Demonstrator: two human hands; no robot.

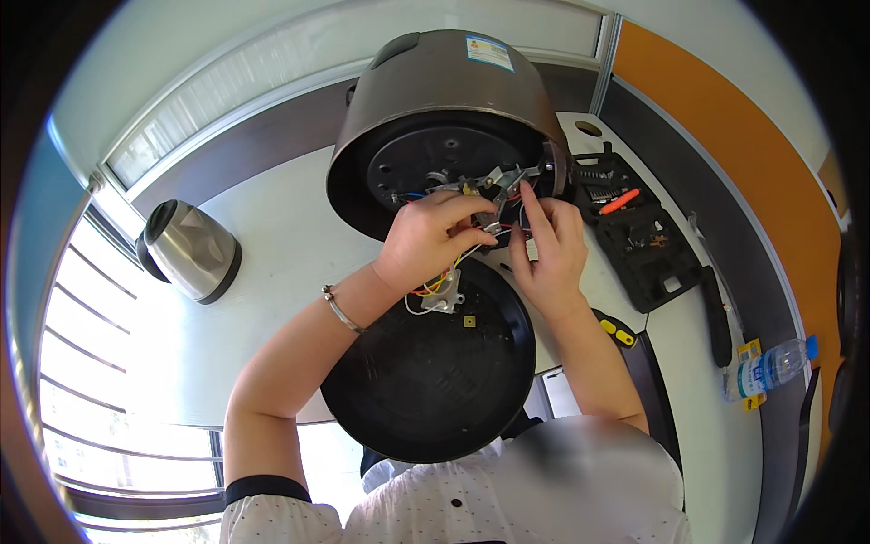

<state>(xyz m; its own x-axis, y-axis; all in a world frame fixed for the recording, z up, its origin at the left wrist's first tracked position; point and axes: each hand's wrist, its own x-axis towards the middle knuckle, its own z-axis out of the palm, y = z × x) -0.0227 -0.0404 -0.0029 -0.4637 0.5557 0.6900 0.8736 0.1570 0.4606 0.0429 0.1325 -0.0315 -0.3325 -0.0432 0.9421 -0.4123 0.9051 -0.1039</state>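
Observation:
A large brown-grey electric cooker body (453,86) lies on its side, its open underside facing me. Inside sits a dark round plate (408,159) with metal brackets (507,177) and thin wires at its lower right. My left hand (421,238) is closed, thumb and fingers pinching wires (473,243) by the brackets. My right hand (555,249) is curled close beside it, index fingertip at a bracket and thumb lower down; whatever lies between them is hard to make out. Yellow, red and white wires run down to a metal part (444,295) on a round black base cover (417,381).
A small brass-coloured square piece (469,322) lies in the cover. On the left stands a steel kettle (190,254). To the right are an open black tool case (634,236), an orange-handled screwdriver (620,201), a yellow-and-black tool (616,330) and a water bottle (770,370).

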